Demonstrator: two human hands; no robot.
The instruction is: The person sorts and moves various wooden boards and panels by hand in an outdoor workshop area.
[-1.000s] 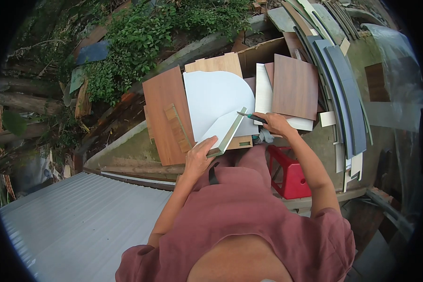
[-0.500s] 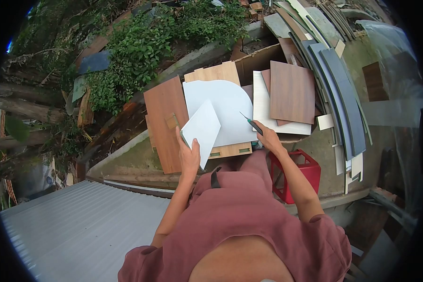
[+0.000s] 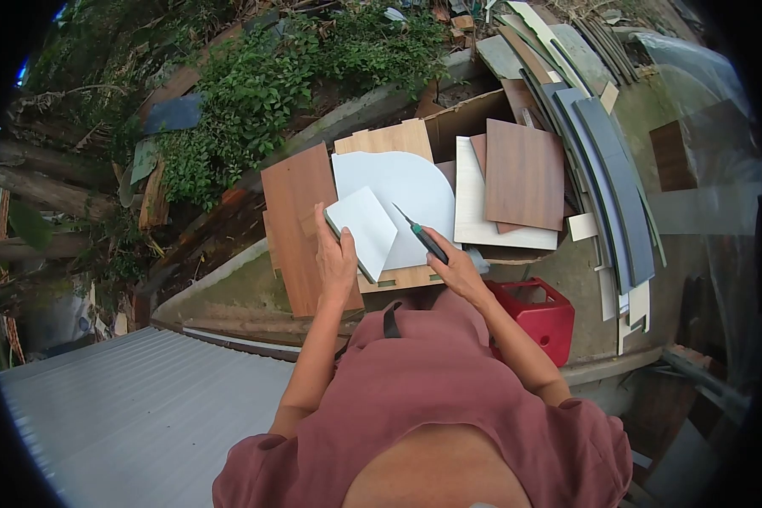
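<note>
My left hand (image 3: 337, 258) is closed on a small white board (image 3: 368, 230) with angled corners and a dark green edge, the thumb on its face. In my right hand (image 3: 459, 271) is a slim pointed tool (image 3: 430, 243) with a thin metal tip and a green-and-black handle. The tip points up and left, just right of the small board's upper corner. Below both hands lies a larger white panel (image 3: 415, 184) with a rounded corner. Light wood-coloured boards (image 3: 402, 138) show from under it, and a brown wood-grain board (image 3: 299, 220) lies to its left.
To the right, a brown square board (image 3: 525, 173) lies on a cream board (image 3: 469, 212). Long grey strips (image 3: 614, 169) curve along the far right. A red plastic crate (image 3: 543, 322) stands by my right forearm. Corrugated sheeting (image 3: 152, 406) spans the lower left, with leafy plants (image 3: 245, 110) beyond.
My right hand has moved left with the pointed tool, bringing its tip near the small white board. That board now faces up more squarely and sits slightly lower.
</note>
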